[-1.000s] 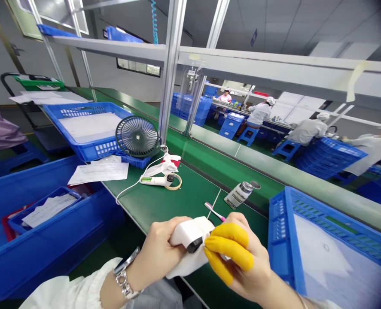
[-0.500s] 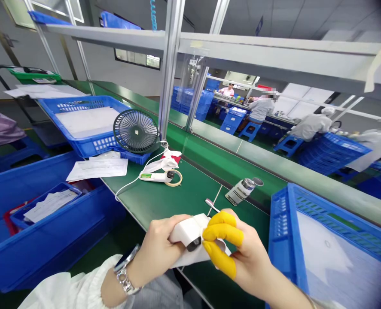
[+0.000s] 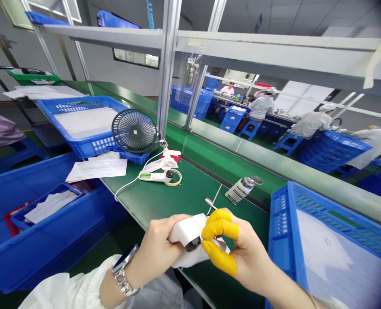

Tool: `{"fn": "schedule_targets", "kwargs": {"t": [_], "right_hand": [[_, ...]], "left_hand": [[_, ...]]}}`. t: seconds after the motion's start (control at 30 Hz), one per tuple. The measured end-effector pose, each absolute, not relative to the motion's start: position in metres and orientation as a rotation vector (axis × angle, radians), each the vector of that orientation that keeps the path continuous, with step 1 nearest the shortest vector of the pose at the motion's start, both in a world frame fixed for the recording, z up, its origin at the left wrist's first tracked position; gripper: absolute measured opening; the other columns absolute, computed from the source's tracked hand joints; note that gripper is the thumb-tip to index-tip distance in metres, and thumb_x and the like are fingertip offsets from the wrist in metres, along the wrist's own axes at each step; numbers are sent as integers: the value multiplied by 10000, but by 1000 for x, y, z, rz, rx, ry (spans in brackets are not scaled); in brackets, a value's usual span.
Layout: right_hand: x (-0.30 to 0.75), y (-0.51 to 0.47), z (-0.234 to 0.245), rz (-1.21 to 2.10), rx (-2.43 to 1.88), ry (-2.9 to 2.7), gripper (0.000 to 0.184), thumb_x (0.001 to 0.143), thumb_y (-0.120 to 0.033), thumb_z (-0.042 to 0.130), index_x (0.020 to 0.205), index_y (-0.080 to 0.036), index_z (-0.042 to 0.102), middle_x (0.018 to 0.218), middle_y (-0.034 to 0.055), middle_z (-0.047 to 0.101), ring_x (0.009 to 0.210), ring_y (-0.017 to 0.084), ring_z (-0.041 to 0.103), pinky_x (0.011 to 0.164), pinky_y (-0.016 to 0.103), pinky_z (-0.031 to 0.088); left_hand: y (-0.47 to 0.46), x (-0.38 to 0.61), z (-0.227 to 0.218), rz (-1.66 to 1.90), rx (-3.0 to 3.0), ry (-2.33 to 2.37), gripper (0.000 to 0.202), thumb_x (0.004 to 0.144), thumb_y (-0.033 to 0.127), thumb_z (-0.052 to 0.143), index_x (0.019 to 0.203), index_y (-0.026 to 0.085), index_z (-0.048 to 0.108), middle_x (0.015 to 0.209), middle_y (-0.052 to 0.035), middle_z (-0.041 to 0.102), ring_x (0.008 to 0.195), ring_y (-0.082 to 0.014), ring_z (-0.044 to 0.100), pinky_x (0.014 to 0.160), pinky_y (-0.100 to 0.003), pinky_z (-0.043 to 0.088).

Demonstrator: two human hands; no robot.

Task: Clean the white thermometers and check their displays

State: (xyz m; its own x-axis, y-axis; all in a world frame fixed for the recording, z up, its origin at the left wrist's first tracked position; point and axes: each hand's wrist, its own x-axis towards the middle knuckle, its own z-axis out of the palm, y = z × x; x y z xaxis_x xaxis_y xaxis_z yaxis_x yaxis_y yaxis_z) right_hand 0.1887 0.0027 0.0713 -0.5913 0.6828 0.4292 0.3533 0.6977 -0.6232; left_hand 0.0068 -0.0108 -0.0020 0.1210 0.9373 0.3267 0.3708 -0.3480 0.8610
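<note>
My left hand grips a small white device with a dark round lens at its end, low in the head view over the near edge of the green bench. My right hand, with yellow finger cots on thumb and two fingers, pinches a white cloth against the device's dark end. A pink-handled tool lies just behind my fingers.
A small bottle lies on its side beyond the hands. A blue crate stands at right, blue bins at left. A desk fan, a white handheld device with tape ring and papers sit further back. Other workers sit at far benches.
My right fingers have curled tighter and shifted a little left on the device's dark end. The view has tilted slightly; the left hand holds steady.
</note>
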Motion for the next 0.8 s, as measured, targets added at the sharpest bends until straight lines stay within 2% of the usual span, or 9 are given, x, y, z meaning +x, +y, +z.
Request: {"fn": "schedule_targets", "kwargs": {"t": [0.27, 0.8], "right_hand": [[190, 2, 70, 607, -791, -2228, 153, 759, -84, 579, 785, -224, 524, 710, -33, 586, 652, 107, 491, 642, 273, 406], [191, 2, 70, 594, -769, -2233, 152, 766, -88, 589, 805, -228, 544, 737, -34, 609, 670, 105, 503, 648, 265, 404]], "left_hand": [[-12, 7, -1, 1240, 1814, 1272, 469, 629, 23, 533, 1017, 268, 630, 931, 67, 712, 776, -87, 656, 713, -140, 488], [-13, 7, 0, 1223, 1814, 1273, 503, 594, 4, 507, 1013, 253, 635, 901, 60, 715, 752, -94, 656, 698, -149, 495]]}}
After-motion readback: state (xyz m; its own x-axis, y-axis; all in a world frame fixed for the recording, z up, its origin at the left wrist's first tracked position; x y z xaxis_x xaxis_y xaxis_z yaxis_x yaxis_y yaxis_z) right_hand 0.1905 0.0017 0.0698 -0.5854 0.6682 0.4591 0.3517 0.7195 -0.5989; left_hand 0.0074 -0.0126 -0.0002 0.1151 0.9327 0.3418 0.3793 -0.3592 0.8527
